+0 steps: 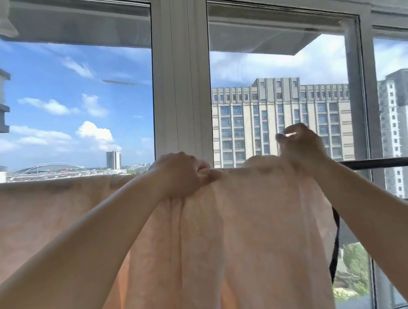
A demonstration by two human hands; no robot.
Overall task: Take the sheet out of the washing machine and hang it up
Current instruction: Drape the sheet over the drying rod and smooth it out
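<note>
Two hands work the peach bedsheet (242, 225) draped over the black drying rail (383, 162) at mid-frame: left hand (182, 174) clenches a bunched fold, right hand (299, 142) seemingly pinches the edge. Bunched, damp cloth could slide off sideways once released.

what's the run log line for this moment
step: hanging | sheet over rail | left hand grips sheet | right hand pinches its edge
</note>
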